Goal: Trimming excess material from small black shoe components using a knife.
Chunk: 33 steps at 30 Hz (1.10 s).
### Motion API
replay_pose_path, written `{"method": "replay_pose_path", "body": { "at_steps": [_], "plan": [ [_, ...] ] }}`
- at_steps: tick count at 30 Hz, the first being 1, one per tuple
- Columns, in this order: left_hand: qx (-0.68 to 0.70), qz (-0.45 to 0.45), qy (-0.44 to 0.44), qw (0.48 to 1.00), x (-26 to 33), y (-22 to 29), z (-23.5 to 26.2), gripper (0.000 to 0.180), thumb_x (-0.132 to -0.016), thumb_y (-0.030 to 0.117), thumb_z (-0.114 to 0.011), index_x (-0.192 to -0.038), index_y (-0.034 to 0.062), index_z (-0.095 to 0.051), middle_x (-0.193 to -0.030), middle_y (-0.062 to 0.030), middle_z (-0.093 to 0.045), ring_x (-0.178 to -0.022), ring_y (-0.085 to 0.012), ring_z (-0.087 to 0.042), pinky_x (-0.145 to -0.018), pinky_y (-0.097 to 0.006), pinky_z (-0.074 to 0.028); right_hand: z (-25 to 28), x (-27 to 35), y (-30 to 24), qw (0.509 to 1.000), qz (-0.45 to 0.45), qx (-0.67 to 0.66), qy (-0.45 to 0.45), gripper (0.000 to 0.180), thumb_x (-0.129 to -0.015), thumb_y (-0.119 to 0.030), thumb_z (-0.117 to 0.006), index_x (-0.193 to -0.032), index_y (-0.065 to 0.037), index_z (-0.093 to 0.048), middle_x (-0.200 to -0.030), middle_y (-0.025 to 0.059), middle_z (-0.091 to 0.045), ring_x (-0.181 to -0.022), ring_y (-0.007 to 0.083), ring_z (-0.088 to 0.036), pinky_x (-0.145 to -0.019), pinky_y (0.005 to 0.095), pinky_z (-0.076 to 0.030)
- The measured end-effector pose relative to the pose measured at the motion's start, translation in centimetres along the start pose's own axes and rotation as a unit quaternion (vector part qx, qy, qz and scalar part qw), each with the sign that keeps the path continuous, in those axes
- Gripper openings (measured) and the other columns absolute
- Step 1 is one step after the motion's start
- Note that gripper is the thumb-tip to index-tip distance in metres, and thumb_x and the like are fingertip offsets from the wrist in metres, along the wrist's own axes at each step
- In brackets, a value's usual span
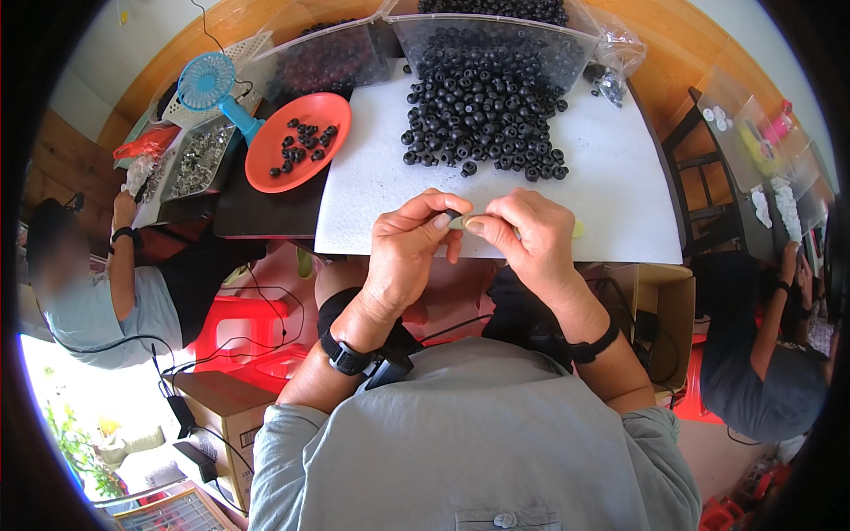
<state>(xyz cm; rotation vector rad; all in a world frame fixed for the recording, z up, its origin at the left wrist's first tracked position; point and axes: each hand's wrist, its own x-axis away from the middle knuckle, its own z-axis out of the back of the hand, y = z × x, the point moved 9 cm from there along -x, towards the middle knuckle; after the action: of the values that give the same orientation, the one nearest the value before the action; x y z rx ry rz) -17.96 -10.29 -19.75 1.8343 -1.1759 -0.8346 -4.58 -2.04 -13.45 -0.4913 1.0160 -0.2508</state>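
Observation:
Over the near edge of the white table mat (pixel 611 195), my two hands meet. My left hand (pixel 405 243) is closed, pinching a small black knob-like piece (pixel 452 213) between thumb and fingers. Against it, my right hand (pixel 536 237) is closed too, with thumb and forefinger pressed together. A small pale sliver (pixel 457 224) shows between the hands; what the right fingers grip is mostly hidden. Beyond them a heap of round black knobs (pixel 482 115) spills from a clear plastic bin (pixel 567 55) onto the mat. Several similar knobs lie in an orange-red plate (pixel 266 164) at the left.
A blue handheld fan (pixel 207 81) stands behind the plate, near a tray of small metal parts (pixel 202 159). A clear bag (pixel 620 49) lies right of the bin. Two people (pixel 115 292) work at tables on either side. Cardboard boxes (pixel 221 398) and red stools (pixel 235 327) stand below.

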Motion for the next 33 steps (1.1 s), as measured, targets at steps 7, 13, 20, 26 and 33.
{"method": "replay_pose_path", "body": {
  "at_steps": [7, 13, 20, 26, 33],
  "plan": [
    [0.005, 0.006, 0.001, 1.0, 0.0, -0.1, 0.0, 0.026, -0.104, 0.0, -0.057, -0.125, -0.0037, -0.071, -0.106, -0.006, -0.064, -0.087, -0.016, -0.062, -0.07, -0.03, -0.052, 0.7, -0.1, 0.8, 0.995, -0.072, -0.062, 0.035, 0.026, -0.084, -0.017, -0.086, -0.076, -0.006, -0.064, -0.066, 0.0056, -0.06, -0.055, 0.0221, -0.056, -0.05, 0.0347, -0.043],
    [0.017, -0.003, -0.006, 1.0, -0.1, 0.1, 0.0, 0.028, -0.103, 0.001, -0.058, -0.128, -0.0028, -0.071, -0.105, -0.0056, -0.062, -0.088, -0.0161, -0.062, -0.07, -0.03, -0.053, 0.3, -0.2, 1.0, 0.997, -0.064, -0.017, 0.036, 0.026, -0.085, -0.017, -0.085, -0.076, -0.006, -0.063, -0.065, 0.0063, -0.06, -0.055, 0.0227, -0.056, -0.05, 0.0353, -0.042],
    [0.016, 0.001, -0.003, 1.0, 0.0, 0.1, 0.0, 0.029, -0.103, -0.001, -0.057, -0.129, -0.0025, -0.071, -0.107, -0.0059, -0.062, -0.088, -0.0162, -0.062, -0.071, -0.03, -0.053, 0.1, -0.2, 1.0, 0.998, -0.059, -0.014, 0.029, 0.027, -0.085, -0.018, -0.085, -0.074, -0.006, -0.063, -0.065, 0.0064, -0.059, -0.055, 0.0234, -0.056, -0.049, 0.0359, -0.042],
    [0.019, -0.001, 0.0, 1.0, 0.1, 0.0, 0.0, 0.03, -0.104, -0.001, -0.056, -0.13, -0.0024, -0.07, -0.108, -0.0061, -0.063, -0.089, -0.0162, -0.062, -0.071, -0.03, -0.053, 0.3, -0.2, 0.8, 0.998, -0.055, -0.01, 0.032, 0.027, -0.084, -0.017, -0.085, -0.073, -0.007, -0.062, -0.064, 0.0061, -0.059, -0.054, 0.0229, -0.056, -0.049, 0.0358, -0.042],
    [0.015, -0.006, 0.0, 1.0, 0.1, 0.1, -0.1, 0.029, -0.104, -0.001, -0.056, -0.128, -0.0033, -0.071, -0.108, -0.0066, -0.063, -0.089, -0.0161, -0.063, -0.071, -0.031, -0.053, 0.2, 0.0, 0.9, 0.998, -0.055, -0.007, 0.032, 0.028, -0.083, -0.017, -0.086, -0.073, -0.007, -0.062, -0.064, 0.0056, -0.059, -0.055, 0.0228, -0.056, -0.049, 0.0358, -0.042]
  ]
}}
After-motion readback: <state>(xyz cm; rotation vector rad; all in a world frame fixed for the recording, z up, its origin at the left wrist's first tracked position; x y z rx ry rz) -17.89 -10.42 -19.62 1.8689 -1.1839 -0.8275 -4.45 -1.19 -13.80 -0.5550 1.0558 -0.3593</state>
